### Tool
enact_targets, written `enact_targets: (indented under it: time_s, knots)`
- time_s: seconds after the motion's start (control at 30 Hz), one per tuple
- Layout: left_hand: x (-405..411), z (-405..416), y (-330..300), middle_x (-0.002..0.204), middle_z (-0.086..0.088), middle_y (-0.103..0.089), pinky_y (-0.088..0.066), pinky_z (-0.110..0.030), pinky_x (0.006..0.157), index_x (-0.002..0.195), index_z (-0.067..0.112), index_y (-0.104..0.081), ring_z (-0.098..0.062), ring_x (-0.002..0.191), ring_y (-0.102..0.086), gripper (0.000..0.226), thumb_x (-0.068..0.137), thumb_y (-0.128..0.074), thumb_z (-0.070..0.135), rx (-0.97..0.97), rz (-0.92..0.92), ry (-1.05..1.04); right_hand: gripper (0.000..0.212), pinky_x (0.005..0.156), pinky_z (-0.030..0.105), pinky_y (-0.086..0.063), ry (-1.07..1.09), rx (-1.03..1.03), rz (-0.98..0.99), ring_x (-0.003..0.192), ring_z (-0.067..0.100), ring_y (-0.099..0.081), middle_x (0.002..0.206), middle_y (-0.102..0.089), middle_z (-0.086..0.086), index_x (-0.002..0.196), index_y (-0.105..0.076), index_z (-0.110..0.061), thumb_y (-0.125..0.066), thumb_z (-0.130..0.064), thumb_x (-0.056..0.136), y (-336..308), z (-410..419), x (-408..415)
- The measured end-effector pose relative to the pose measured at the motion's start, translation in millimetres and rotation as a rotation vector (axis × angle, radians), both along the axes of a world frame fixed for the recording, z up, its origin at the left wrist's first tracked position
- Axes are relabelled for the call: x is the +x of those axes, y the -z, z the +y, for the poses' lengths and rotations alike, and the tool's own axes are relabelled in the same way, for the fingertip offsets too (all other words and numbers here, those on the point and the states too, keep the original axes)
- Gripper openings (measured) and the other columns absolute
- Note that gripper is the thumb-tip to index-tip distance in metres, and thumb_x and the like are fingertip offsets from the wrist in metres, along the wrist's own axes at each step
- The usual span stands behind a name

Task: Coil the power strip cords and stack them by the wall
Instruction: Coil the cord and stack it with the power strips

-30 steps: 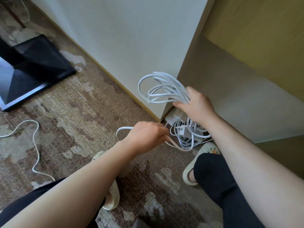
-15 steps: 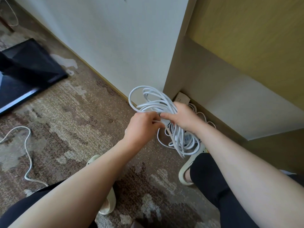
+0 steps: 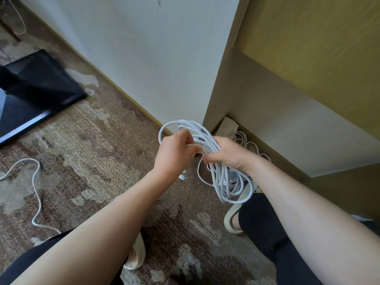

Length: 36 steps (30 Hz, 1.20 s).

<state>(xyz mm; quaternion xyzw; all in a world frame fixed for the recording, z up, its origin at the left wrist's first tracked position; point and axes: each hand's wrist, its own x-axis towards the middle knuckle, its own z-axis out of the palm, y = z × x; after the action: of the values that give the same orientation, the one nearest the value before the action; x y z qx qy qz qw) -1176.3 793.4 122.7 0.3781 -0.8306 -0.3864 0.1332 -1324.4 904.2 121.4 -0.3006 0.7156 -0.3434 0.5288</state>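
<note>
White, round-section power cord, gathered into a many-looped coil (image 3: 207, 140), is held between my two hands above the floor, just in front of the outer corner of the white painted wall (image 3: 154, 58); my right hand (image 3: 228, 154) is closed round the middle of the bundle, fingers curled over the strands; the lower loops hang below that fist, in front of my right knee. My left hand (image 3: 174, 153) is at the upper part of the same coil, thumb and fingers pinching strands next to the right hand; the two hands are close together, nearly touching. A small white plug end (image 3: 183, 176) dangles just below my left wrist.

In the recess beside the wall corner, a white rectangular power strip (image 3: 227, 128) lies against the beige panel (image 3: 267, 103), with further white cord loops (image 3: 249, 145) on the floor beside it, partly hidden behind my right hand; how many strips lie there I cannot tell.

A second, loose white cord (image 3: 36, 182) trails uncoiled across the brown patterned carpet (image 3: 92, 151) to the left, well apart from the coil. A black angular floor stand (image 3: 37, 87) sits at far left. My cream slippers (image 3: 136, 256) and black trouser legs (image 3: 267, 229) show at the bottom of the view.
</note>
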Motion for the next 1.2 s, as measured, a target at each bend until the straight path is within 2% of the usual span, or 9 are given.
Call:
enact_targets:
  time_s: [0.17,0.3,0.5,0.63,0.8,0.9,1.0,1.13,1.2]
  knots:
    - [1,-6,4,0.065,0.007,-0.066,-0.05,-0.024,0.057,0.073,0.023,-0.06,-0.006,0.061,-0.061,0.022,0.075,-0.078,0.036,0.067,-0.023,0.024,0.029,0.07,0.049,-0.06,-0.031,0.052,0.188,0.074,0.034,-0.072,0.082,-0.072,0.015,0.101,-0.062,-0.012,-0.069,-0.005,0.073,0,-4,0]
    - [10,-22,5,0.059,0.01,-0.056,-0.037,-0.01,0.046,0.073,0.024,-0.057,0.002,0.049,-0.049,0.02,0.083,-0.072,0.033,0.141,0.026,0.023,0.024,0.062,0.043,-0.058,0.062,0.076,0.305,0.063,0.026,-0.067,0.079,-0.067,0.015,0.099,-0.059,-0.006,-0.064,-0.005,0.075,0,-5,-15]
    - [44,-46,12,0.06,0.004,-0.057,-0.038,-0.016,0.048,0.079,0.02,-0.063,0.0,0.048,-0.047,0.019,0.094,-0.059,0.031,0.203,-0.07,0.095,0.014,0.054,0.035,-0.049,0.125,0.056,0.386,0.054,0.02,-0.058,0.068,-0.061,0.009,0.086,-0.062,-0.008,-0.072,-0.014,0.08,-5,3,-30]
    - [78,-68,16,0.062,0.001,-0.056,-0.043,-0.028,0.06,0.082,0.02,-0.068,-0.011,0.055,-0.052,0.023,0.097,-0.052,0.029,0.262,-0.196,0.076,0.013,0.055,0.036,-0.049,0.139,0.033,0.418,0.052,0.018,-0.057,0.059,-0.06,0.003,0.079,-0.063,-0.017,-0.076,-0.019,0.08,-9,9,-37]
    - [95,-74,29,0.065,-0.005,-0.049,-0.041,-0.03,0.051,0.082,0.01,-0.067,-0.021,0.057,-0.044,0.027,0.097,-0.049,0.023,0.384,-0.356,-0.168,0.013,0.057,0.034,-0.049,0.17,0.019,0.448,0.057,0.02,-0.06,0.067,-0.064,0.005,0.082,-0.063,-0.017,-0.075,-0.021,0.084,-7,8,-26]
    - [75,-54,34,0.065,-0.007,-0.049,-0.04,-0.027,0.041,0.085,0.004,-0.061,-0.02,0.051,-0.045,0.029,0.099,-0.04,0.018,0.598,-0.273,-0.36,0.014,0.051,0.024,-0.046,0.23,-0.004,0.451,0.057,0.013,-0.06,0.069,-0.064,0.002,0.082,-0.061,-0.019,-0.073,-0.022,0.085,0,-1,-5]
    - [49,-31,36,0.058,-0.007,-0.047,-0.04,-0.028,0.043,0.088,0.002,-0.056,-0.02,0.041,-0.045,0.026,0.097,-0.033,0.008,0.821,-0.167,-0.449,0.013,0.042,0.017,-0.043,0.276,-0.024,0.429,0.048,0.001,-0.058,0.068,-0.063,0.001,0.084,-0.059,-0.017,-0.07,-0.022,0.086,7,-8,11]
    - [19,0,29,0.056,-0.008,-0.043,-0.034,-0.031,0.049,0.07,0.007,-0.047,-0.019,0.045,-0.039,0.017,0.081,-0.037,-0.002,0.854,-0.192,-0.29,0.015,0.06,0.04,-0.055,0.226,0.041,0.557,0.07,0.026,-0.066,0.08,-0.065,0.006,0.087,-0.056,-0.018,-0.066,-0.029,0.086,10,-12,20]
    - [6,11,20,0.057,-0.003,-0.038,-0.029,-0.027,0.047,0.065,0.013,-0.042,-0.014,0.043,-0.033,0.011,0.075,-0.046,0.011,0.933,-0.057,-0.212,0.018,0.062,0.038,-0.054,0.192,0.081,0.634,0.074,0.025,-0.064,0.082,-0.064,0.002,0.09,-0.056,-0.018,-0.065,-0.034,0.087,13,-14,23]
